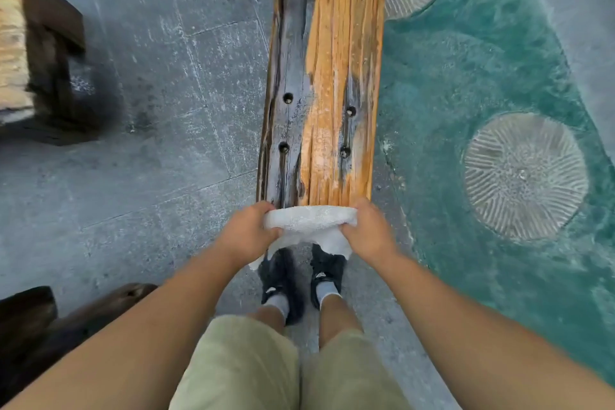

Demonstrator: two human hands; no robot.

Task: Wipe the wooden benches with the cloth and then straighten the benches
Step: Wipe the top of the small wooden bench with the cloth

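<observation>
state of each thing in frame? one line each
wooden bench: runs lengthwise ahead, surface glossy, looks wet.
cloth: draped over the wooden bench's near end, lower edge hanging.
left hand: grips the cloth's left end.
right hand: grips the cloth's right end.
second bench: at left, blurred, untouched.

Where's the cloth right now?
Head view, centre: the cloth stretches across the near end of the wooden bench, held between the left hand and right hand.
</observation>
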